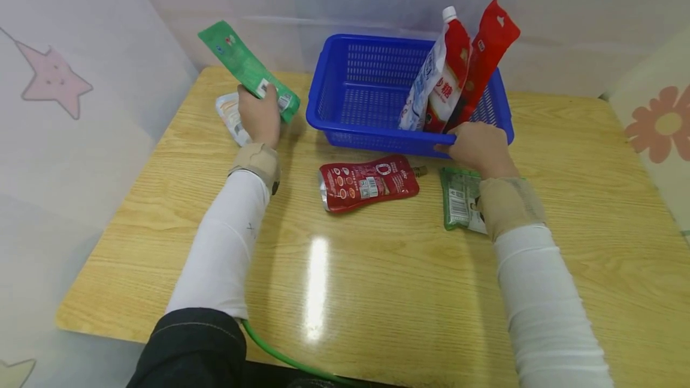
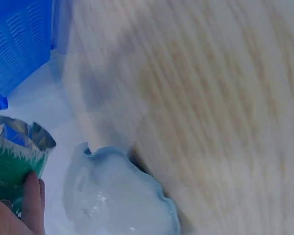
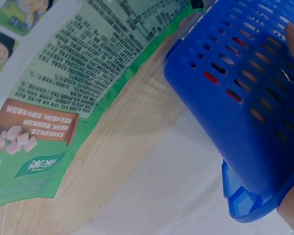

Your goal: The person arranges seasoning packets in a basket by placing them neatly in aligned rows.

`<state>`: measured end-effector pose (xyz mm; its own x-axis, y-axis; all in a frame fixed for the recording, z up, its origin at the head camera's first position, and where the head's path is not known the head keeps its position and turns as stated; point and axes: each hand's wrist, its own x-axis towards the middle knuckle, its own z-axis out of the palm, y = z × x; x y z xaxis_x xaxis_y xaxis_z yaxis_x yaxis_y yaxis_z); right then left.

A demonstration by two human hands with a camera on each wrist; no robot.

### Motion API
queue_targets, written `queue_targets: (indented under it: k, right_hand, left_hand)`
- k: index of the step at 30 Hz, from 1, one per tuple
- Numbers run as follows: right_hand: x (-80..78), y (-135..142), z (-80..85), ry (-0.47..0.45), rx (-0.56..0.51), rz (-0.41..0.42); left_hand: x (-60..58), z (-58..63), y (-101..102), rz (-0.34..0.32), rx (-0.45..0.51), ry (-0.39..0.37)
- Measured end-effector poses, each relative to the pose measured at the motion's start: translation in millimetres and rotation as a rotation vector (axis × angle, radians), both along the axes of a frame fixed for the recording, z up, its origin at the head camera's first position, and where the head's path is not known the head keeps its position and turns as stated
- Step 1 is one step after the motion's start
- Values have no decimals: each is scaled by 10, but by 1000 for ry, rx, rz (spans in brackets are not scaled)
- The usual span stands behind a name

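A long green packet [image 1: 242, 64] is gripped near its lower end by my left hand [image 1: 260, 114]; the left wrist view shows its crinkled silver edge [image 2: 41, 137]. Under that hand lies a white pouch [image 1: 232, 115] on the table. My right hand [image 1: 481, 145] holds the front rim of a blue plastic basket [image 1: 350, 127] near its right corner, thumb against the outer wall. Leaning upright inside the basket are a white-and-red pouch with a white cap [image 1: 446, 76] and a tall red packet [image 1: 487, 52], its lower end by my right fingers.
A red spouted pouch [image 1: 372, 184] lies flat in front of the basket. A green-and-white packet [image 1: 460, 199] lies partly hidden beneath my right wrist. The wooden table [image 1: 377, 280] meets a pale wall behind the basket. A green cable [image 1: 280, 355] runs along the near edge.
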<state>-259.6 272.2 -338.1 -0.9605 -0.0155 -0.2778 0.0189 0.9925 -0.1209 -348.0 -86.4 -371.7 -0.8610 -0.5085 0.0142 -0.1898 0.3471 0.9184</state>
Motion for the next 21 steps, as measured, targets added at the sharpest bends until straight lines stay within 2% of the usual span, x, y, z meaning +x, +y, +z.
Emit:
queue_targets:
  k: [13, 21]
  right_hand:
    - [9, 0, 5, 6, 7, 10]
    - [-4, -1, 0, -3, -5, 3]
  left_hand:
    - [25, 168, 44, -1, 56, 160]
    - [36, 257, 135, -19, 150, 276]
